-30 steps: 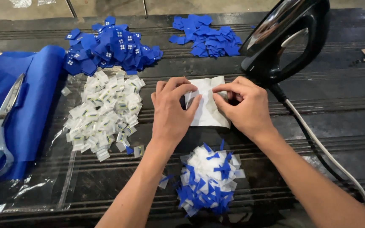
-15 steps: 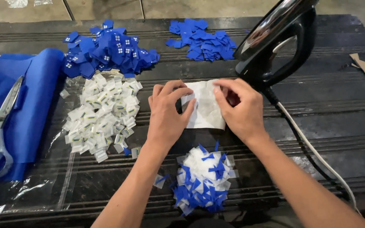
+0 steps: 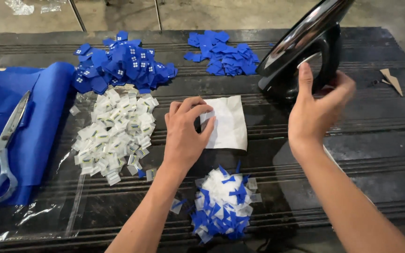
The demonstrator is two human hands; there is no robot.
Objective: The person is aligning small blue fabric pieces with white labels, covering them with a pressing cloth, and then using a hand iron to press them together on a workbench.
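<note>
Left hand [image 3: 183, 136] flat on the left edge of the white paper sheet [image 3: 227, 122], fingers curled, fingertips pressing it down onto the black ribbed table [image 3: 380, 140]; nothing pinched or lifted, just held in place. Same spot as 0.5 s ago.

Right hand [image 3: 317, 110] now off the sheet, unlike 0.5 s ago and 1 s ago, when both hands pressed the paper together. Raised to the right, fingers spread and half open, thumb up, reaching at the handle of the black iron [image 3: 305, 47]. Fingertips at the handle, slightly blurred; cannot tell whether closed around it yet.

Sheet lying flat in the middle of the table, just left of the iron's base, more of its right half uncovered than before. Iron standing tilted on its heel at upper right, unmoved.

Around the hands, unchanged: pile of white tags [image 3: 113, 133] left of the left hand, heap of blue pieces with white marks [image 3: 123, 63] behind it, second heap of plain blue pieces [image 3: 223, 51] at the far middle, mixed blue and white scraps [image 3: 221, 206] near the front edge between the forearms. Blue cloth [image 3: 38, 112] at far left with scissors [image 3: 1, 154] resting on it.
</note>
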